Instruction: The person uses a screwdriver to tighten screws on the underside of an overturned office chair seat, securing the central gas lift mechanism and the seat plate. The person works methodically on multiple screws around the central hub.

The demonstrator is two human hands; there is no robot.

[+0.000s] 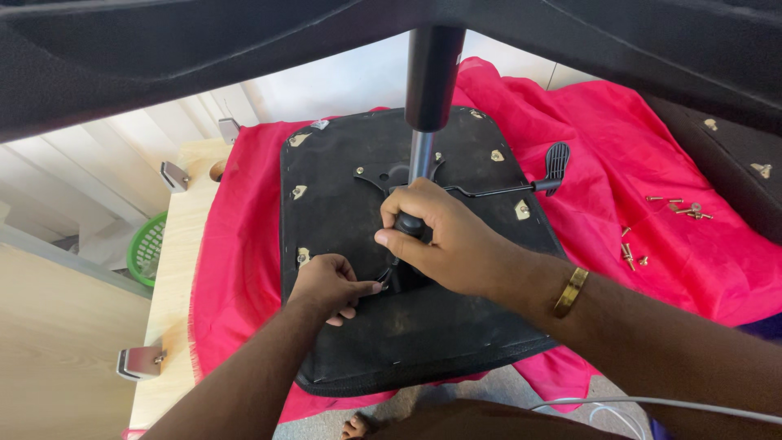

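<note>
A black office chair seat [456,326] lies upside down on a bright pink cloth [643,155]. A gas lift column [429,90] rises from the metal mechanism plate [376,173] in the seat's middle. My right hand [444,232] is closed around the base of the column, where it meets the mechanism. My left hand [330,285] pinches something small at the plate's near edge; I cannot tell what it is. A black adjustment lever [554,163] sticks out to the right of the plate.
Several brass screws [680,208] lie loose on the cloth at the right. A dark chair part [737,163] lies at the far right. The cloth covers a light wooden table [175,269]. A green basket [147,248] stands on the floor at left.
</note>
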